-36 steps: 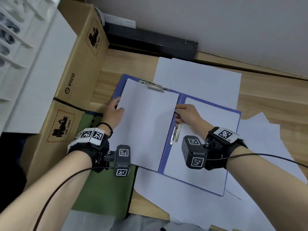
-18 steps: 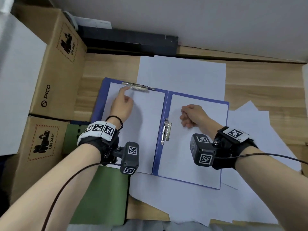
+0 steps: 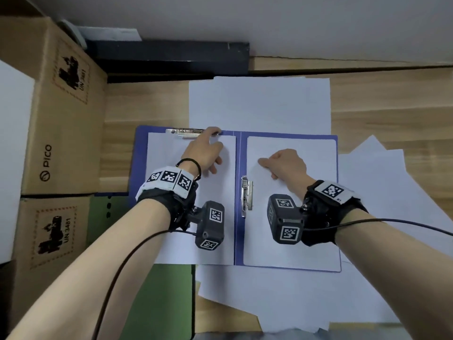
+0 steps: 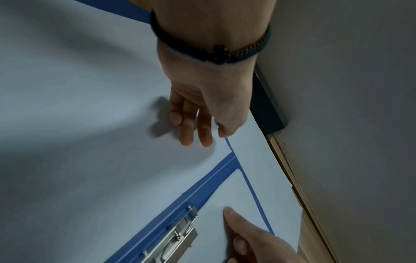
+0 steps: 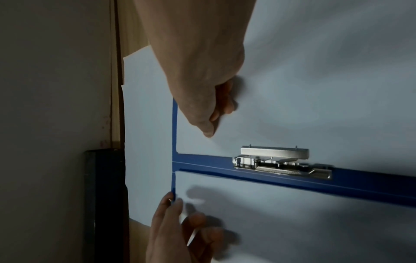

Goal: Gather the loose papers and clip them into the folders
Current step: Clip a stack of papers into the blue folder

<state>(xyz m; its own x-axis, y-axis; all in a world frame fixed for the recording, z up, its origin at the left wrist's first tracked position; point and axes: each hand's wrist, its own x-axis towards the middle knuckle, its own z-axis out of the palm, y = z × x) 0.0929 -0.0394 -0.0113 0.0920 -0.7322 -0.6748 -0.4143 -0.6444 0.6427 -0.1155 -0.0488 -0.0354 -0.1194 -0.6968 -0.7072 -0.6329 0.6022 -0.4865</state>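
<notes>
- Blue folder (image 3: 239,192): lies open and flat on the wooden desk (image 3: 392,104), spine towards the viewer's middle; stiff smooth card or plastic, straight-edged, thin blue border showing round each sheet.
- Left-page paper (image 3: 171,182): plain white sheet, smooth and matt, squared to the left cover; its top edge sits under the top clip (image 3: 185,132), a flat bright metal bar along the folder's upper edge; whether that clip is pressed fully home cannot be told.
- Right-page paper (image 3: 306,241): second white sheet, squared to the right cover; its inner edge lies by the spine clip (image 3: 246,196), a long sprung lever clamp of polished metal; in the right wrist view its bar appears to lie down on the sheet.
- Left hand (image 3: 204,153): forefinger reaching to the end of the top clip and the folder's top edge, other fingers loosely bent on the paper; grips nothing.
- Right hand (image 3: 285,164): fingers curled under, thumb tip pressing the right-page paper; holds nothing.
- Progress, as judged: this folder looks all but filled; closing it remains.
- Loose papers (image 3: 259,104): white sheets spread beyond, beside and beneath the folder, overlapping askew; not yet gathered.
- Green folder (image 3: 161,298): matt, partly under the blue one; not yet filled, as far as shown.
- Cardboard boxes (image 3: 66,133): brown, printed, stacked at left.
</notes>
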